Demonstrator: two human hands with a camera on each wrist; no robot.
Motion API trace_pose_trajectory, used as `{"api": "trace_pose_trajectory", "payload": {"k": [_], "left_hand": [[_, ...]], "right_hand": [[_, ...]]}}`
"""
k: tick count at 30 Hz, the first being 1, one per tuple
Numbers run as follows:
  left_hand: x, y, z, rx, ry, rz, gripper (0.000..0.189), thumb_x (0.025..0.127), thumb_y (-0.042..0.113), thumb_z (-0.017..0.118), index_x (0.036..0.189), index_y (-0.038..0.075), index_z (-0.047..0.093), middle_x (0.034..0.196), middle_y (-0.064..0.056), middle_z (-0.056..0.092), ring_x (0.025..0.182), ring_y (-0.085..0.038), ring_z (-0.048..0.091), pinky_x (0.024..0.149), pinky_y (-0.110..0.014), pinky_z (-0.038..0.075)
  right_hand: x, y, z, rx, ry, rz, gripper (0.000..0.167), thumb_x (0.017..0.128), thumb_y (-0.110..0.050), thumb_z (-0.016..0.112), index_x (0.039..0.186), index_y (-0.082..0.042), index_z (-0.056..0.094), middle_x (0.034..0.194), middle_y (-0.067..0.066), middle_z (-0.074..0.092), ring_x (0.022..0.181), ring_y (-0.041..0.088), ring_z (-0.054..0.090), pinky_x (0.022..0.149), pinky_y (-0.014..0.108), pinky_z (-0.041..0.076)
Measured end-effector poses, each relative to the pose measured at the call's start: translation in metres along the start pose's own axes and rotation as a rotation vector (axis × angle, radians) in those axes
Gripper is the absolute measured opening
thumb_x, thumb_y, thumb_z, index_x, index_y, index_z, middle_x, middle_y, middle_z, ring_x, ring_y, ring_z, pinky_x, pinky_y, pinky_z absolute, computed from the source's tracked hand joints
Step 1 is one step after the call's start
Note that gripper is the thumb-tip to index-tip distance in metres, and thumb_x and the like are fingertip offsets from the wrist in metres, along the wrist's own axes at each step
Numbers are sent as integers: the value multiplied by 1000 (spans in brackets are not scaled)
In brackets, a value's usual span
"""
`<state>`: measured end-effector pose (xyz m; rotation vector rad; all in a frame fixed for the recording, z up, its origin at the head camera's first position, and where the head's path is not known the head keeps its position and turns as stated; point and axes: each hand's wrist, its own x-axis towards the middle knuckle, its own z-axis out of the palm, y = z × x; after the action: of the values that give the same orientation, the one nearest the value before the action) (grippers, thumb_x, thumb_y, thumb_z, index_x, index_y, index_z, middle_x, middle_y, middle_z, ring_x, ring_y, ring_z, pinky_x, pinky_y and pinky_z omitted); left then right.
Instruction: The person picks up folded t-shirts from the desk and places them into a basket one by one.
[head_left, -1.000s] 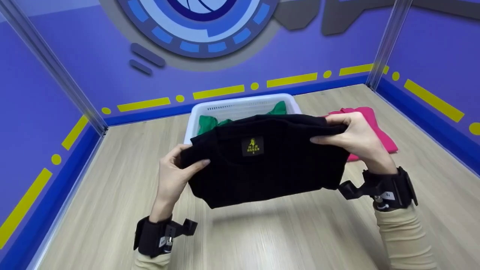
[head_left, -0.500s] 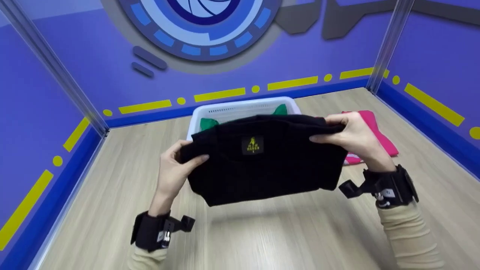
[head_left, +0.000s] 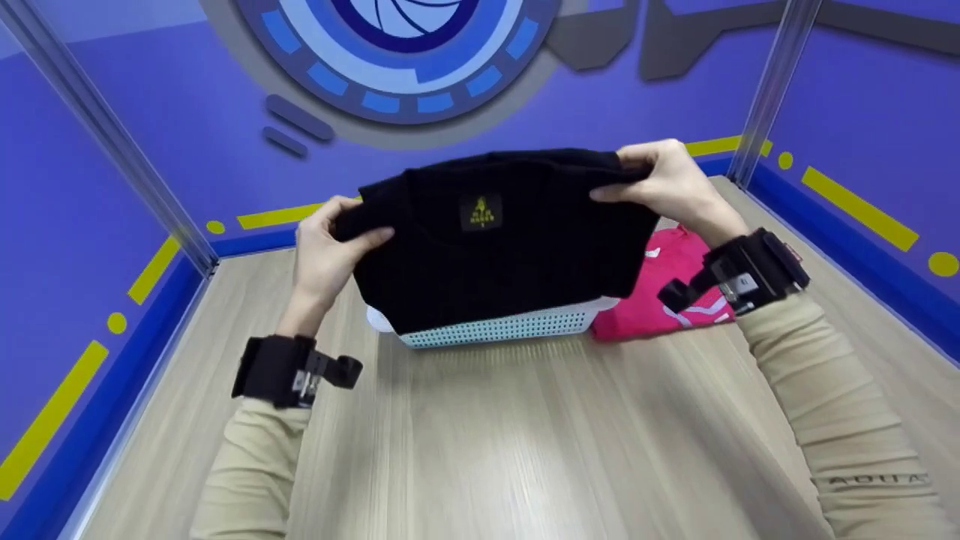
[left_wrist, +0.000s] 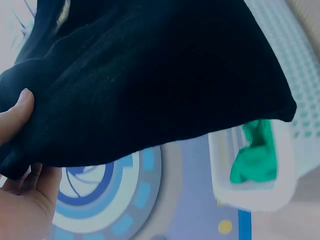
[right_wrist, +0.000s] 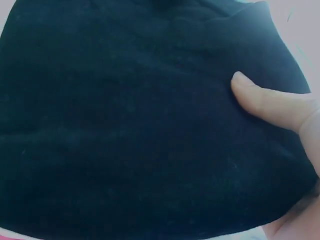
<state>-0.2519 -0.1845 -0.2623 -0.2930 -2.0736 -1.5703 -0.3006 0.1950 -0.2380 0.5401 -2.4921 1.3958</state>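
Observation:
A folded black T-shirt [head_left: 510, 255] with a yellow-printed neck label hangs in the air between both hands, in front of and over the basket. My left hand [head_left: 322, 247] pinches its upper left corner, thumb on the near side. At the upper right corner my right hand [head_left: 671, 184] grips it the same way. The white plastic basket [head_left: 495, 330] is mostly hidden behind the shirt in the head view. Green cloth [left_wrist: 257, 157] lies inside the basket in the left wrist view. The right wrist view is nearly filled by the black fabric [right_wrist: 140, 120], with the right thumb pressed on it.
A folded pink garment [head_left: 652, 300] with white markings lies on the wooden table [head_left: 480, 442] to the right of the basket. Blue-purple panels [head_left: 180, 112] stand at the back and both sides, joined by metal corner posts [head_left: 772, 90].
Both hands have lifted the black shirt up and forward, away from the body. The basket's front wall now shows below the shirt, and more of the pink garment is visible.

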Motion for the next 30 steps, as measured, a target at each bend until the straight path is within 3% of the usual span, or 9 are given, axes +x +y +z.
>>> {"api": "trace_pose_trajectory", "payload": {"k": [5, 10, 21, 30], "left_hand": [[18, -12, 0, 39, 65, -9, 25, 71, 4, 81, 91, 8, 67, 93, -4, 66, 89, -11, 59, 80, -21, 46], [24, -32, 8, 140, 138, 1, 28, 74, 7, 80, 96, -2, 66, 102, -15, 67, 101, -20, 61, 90, -26, 46], [8, -71, 25, 152, 63, -55, 28, 76, 6, 78, 98, -3, 64, 106, -20, 66, 110, -29, 59, 102, -35, 42], [-1, -89, 37, 121, 75, -93, 32, 75, 6, 79, 103, -3, 66, 114, -20, 66, 119, -29, 57, 108, -35, 39]], "right_hand": [[18, 5, 15, -45, 65, -57, 28, 69, -26, 86, 88, -10, 73, 71, -16, 67, 70, 4, 59, 63, 16, 45], [28, 20, 33, -72, 111, -81, 27, 71, -24, 84, 90, -8, 74, 74, -14, 68, 72, 2, 60, 68, 16, 44], [20, 56, 50, -98, 42, -44, 24, 70, -24, 85, 76, -8, 68, 69, -8, 65, 67, 5, 54, 63, 17, 41], [13, 82, 59, -53, 11, -12, 31, 73, -19, 83, 97, -4, 73, 90, -1, 69, 79, -1, 60, 74, 13, 47]]}}
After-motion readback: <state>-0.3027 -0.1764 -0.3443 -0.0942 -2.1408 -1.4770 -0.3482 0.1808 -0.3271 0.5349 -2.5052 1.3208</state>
